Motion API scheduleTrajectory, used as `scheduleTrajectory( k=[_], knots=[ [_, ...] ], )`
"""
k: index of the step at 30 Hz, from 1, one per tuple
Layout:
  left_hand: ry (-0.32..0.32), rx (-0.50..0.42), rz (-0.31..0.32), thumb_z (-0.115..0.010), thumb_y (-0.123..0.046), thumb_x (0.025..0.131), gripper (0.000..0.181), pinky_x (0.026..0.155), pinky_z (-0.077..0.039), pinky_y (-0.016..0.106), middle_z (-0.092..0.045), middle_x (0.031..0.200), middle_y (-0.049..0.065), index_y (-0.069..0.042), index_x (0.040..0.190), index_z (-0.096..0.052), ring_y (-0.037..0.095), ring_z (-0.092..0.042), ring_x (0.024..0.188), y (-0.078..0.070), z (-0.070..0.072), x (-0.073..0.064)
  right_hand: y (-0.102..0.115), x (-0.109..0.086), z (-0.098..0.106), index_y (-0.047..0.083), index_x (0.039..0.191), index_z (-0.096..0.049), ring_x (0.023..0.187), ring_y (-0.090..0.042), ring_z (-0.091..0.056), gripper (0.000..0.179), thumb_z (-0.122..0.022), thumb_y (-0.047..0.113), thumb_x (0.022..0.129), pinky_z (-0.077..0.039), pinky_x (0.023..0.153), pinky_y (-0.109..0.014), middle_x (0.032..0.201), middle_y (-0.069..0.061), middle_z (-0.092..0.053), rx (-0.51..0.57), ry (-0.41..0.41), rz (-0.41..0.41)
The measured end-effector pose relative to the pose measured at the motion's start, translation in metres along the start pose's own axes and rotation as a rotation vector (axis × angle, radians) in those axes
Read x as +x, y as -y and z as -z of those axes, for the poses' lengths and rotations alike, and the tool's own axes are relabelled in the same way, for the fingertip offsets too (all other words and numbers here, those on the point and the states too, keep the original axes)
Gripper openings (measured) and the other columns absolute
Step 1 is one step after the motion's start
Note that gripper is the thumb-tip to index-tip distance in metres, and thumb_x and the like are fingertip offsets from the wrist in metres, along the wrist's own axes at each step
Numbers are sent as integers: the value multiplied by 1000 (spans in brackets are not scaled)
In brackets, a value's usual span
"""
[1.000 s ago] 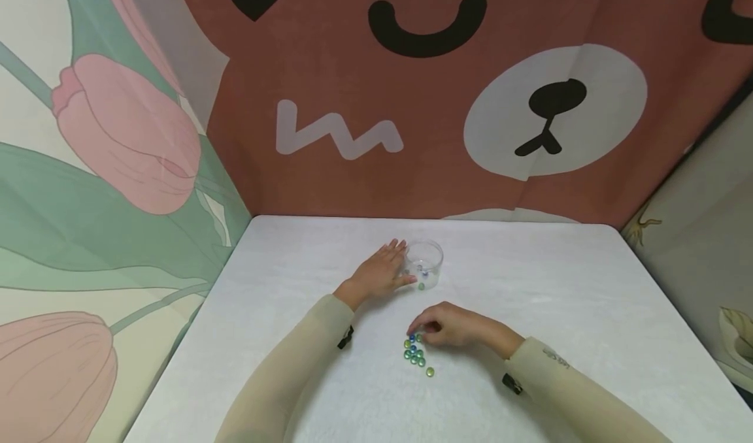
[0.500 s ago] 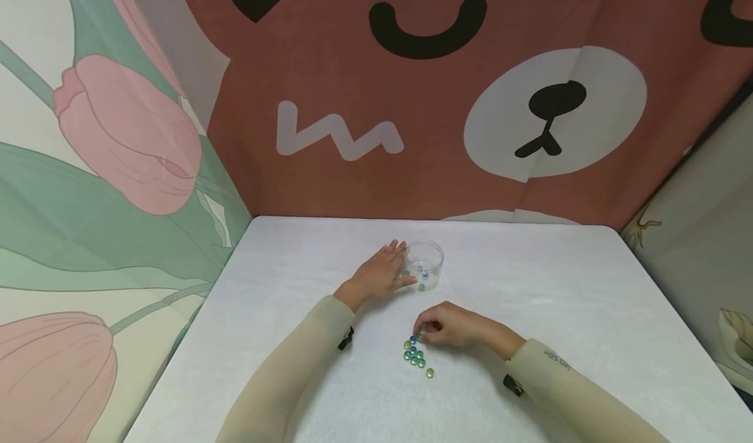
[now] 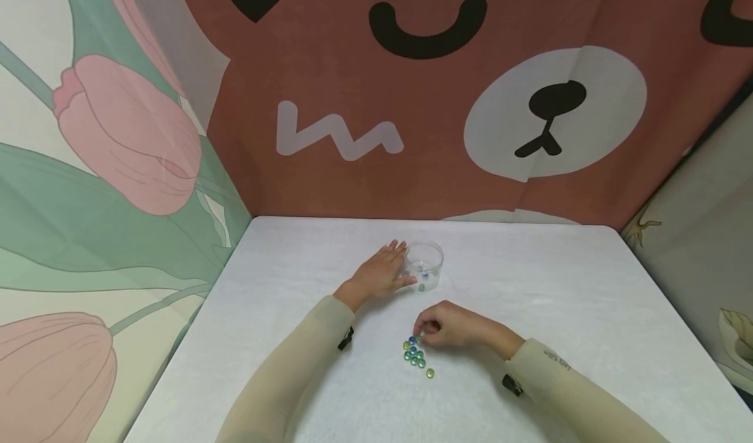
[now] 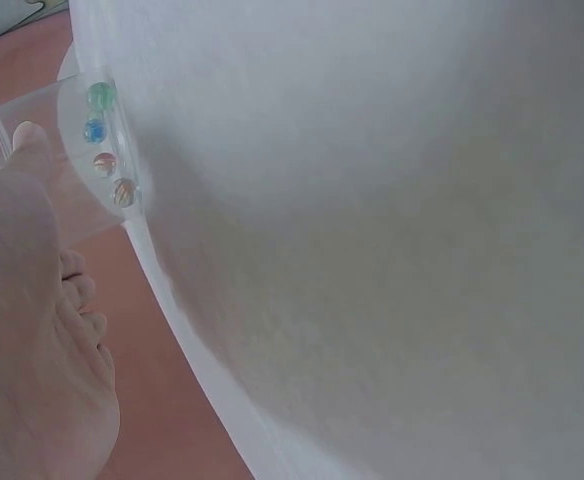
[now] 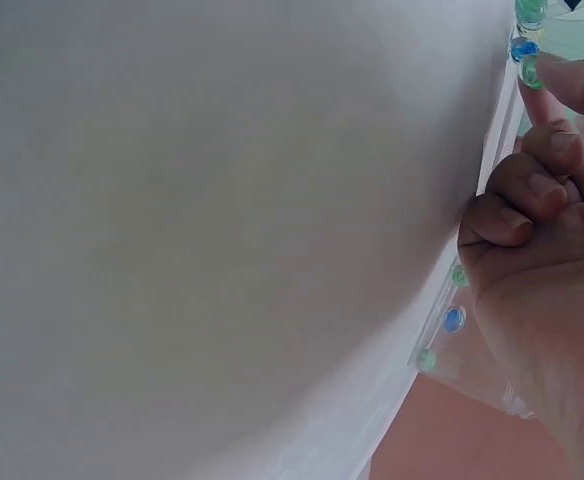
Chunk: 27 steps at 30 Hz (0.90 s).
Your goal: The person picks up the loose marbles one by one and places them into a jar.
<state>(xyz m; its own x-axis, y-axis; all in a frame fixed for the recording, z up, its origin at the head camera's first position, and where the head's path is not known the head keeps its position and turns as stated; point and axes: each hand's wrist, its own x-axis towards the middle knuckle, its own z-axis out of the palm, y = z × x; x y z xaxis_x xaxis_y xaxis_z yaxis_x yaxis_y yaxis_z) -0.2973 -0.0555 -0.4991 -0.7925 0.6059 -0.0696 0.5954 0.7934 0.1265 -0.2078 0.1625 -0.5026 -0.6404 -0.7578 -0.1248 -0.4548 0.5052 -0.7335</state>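
Note:
My left hand [image 3: 379,273] rests against the left side of a clear round plastic container [image 3: 436,260], fingers straight and the thumb across its front wall. Several glass marbles [image 4: 94,131] lie on the container's bottom, green, blue and striped in the left wrist view. Nearer to me, my right hand [image 3: 455,325] pinches a green marble [image 5: 532,72] between thumb and index finger, low over the table; its other fingers are curled in. That marble sits at the top edge of a group of green, blue and yellowish marbles [image 3: 414,360].
One yellow-green marble [image 3: 431,373] lies a little apart from the group, toward me. The white table [image 3: 559,286] ends at a brown printed cloth [image 3: 329,188] at the back, and a floral cloth [image 3: 135,149] hangs along the left.
My right fingertips have shifted slightly right, from beside the blue marble onto the green one. My left hand and the container stay in place.

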Motion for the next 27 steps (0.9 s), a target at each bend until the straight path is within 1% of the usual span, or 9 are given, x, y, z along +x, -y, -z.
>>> scheduleTrajectory(
  k=[4,9,12,17,21,27],
  knots=[
    [3,1,4,-34,-65,102,88,128,-2,31,-12,170,9,-3,162,-17,24,-5,157,-1,2,0,1,-1,3,16,98,-76,59,2,-44,9,-73,11,92,-40,57,-15,65,14,-50,5,-17,20],
    [6,8,7,-34,-65,103,87,128,-3,32,-12,170,8,-4,162,-18,24,-4,157,-1,2,0,-2,0,8,17,98,-77,59,3,-42,8,-73,12,92,-39,58,-15,64,15,-46,32,-53,54],
    [2,8,6,-34,-66,103,87,128,-3,32,-13,170,8,-4,162,-19,24,-5,157,0,2,1,-4,0,11,17,97,-77,58,2,-41,7,-73,13,92,-38,58,-16,63,14,-44,58,-77,62],
    [2,8,3,-34,-66,102,87,128,-3,32,-13,170,8,-4,161,-20,24,-5,157,0,1,1,-7,-1,14,17,98,-77,58,0,-42,6,-75,17,92,-39,57,-16,62,12,-43,95,-118,26],
    [6,7,5,-33,-66,103,86,128,-4,33,-13,170,8,-4,161,-20,24,-6,157,0,1,1,-8,-1,16,17,99,-77,58,-1,-40,8,-76,20,92,-39,57,-18,62,9,-41,126,-173,-2],
    [13,22,6,-33,-65,103,86,128,-3,32,-13,170,8,-4,161,-20,23,-5,157,-1,1,1,-9,-2,22,13,103,-77,59,-3,-40,11,-75,17,93,-38,56,-19,63,8,-40,182,-238,-19]
  ],
)
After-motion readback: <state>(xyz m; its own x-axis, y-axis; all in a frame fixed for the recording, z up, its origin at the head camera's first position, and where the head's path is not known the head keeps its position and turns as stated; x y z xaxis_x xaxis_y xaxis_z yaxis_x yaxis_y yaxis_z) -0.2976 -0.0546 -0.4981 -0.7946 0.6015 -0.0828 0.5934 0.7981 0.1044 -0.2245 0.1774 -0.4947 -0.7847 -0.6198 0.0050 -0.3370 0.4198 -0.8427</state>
